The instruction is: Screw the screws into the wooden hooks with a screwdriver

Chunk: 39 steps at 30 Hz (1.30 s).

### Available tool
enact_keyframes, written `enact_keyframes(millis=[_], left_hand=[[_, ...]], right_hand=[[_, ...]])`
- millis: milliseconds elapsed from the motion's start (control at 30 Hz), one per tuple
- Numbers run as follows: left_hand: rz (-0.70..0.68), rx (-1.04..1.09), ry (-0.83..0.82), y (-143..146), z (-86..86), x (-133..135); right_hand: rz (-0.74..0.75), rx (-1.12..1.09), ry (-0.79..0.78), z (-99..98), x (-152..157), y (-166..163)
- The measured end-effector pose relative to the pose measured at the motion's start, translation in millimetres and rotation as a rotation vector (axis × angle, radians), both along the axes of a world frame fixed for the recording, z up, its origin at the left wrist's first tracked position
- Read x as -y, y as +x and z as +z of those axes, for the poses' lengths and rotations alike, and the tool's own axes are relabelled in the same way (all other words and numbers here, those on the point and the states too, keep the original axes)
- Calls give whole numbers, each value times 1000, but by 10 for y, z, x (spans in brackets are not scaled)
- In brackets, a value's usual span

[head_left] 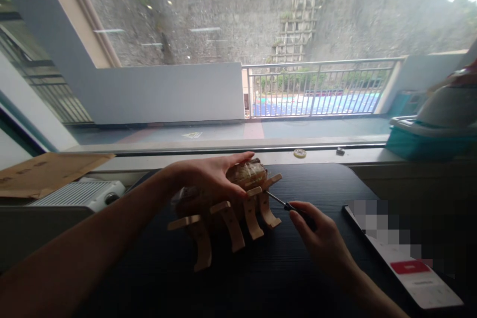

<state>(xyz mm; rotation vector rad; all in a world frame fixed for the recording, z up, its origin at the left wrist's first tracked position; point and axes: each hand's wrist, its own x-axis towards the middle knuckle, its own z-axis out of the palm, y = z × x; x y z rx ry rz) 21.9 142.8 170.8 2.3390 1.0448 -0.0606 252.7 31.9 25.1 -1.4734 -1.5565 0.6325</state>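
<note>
A brown, rounded body (pixel 247 174) with a shiny surface like clear plastic lies on the dark table. Along its near side stand several curved light-wood pieces (pixel 253 216), like legs or hooks. My left hand (pixel 214 175) grips the body from above, thumb on the near side, fingers over the far side. Between the fingers of my right hand (pixel 316 228) is the black handle of a screwdriver (pixel 278 199). Its metal shaft points left, with the tip at the rightmost wooden pieces; whether it touches a screw cannot be made out. My left hand and forearm hide much of the body.
A tablet-like device or printed sheet (pixel 413 263), partly blurred, lies at the right of the dark table (pixel 298 278). On the window sill are a round yellowish disc (pixel 299 153), a small grey object (pixel 340 151) and a teal box (pixel 421 139). Cardboard (pixel 48 171) rests on a white radiator (pixel 85 194) at left.
</note>
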Motion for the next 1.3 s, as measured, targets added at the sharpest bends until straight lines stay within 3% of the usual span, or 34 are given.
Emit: enact_keyframes(millis=[100, 200, 333, 400, 500, 633, 700, 767, 833, 967, 1300], left_hand=[[115, 227, -24, -169, 52, 104], [372, 561, 82, -419, -93, 292], [919, 911, 308, -718, -682, 727], [1092, 878, 345, -759, -1029, 1015], [1025, 738, 392, -690, -1369, 1399], [949, 584, 688, -528, -1458, 1582], [786, 537, 765, -432, -1476, 1562], [540, 470, 810, -314, -1523, 1520], [429, 373, 823, -189, -1583, 1470], [423, 257, 819, -48, -1647, 1357], [483, 313, 672, -167, -1639, 1282]], right_hand=[[-7, -10, 22, -82, 18, -11], [-13, 2, 40, -132, 18, -23], [-8, 15, 22, -190, 5, -39], [9, 26, 1, -232, -1, -53], [34, 51, -17, -288, -4, -73], [35, 89, -25, -311, 7, -79], [36, 100, -17, -306, 14, -75], [42, 108, -9, -298, 21, -68], [51, 115, -8, -293, 28, -58], [61, 133, -10, -285, 46, -37], [61, 151, 41, -243, 70, -52]])
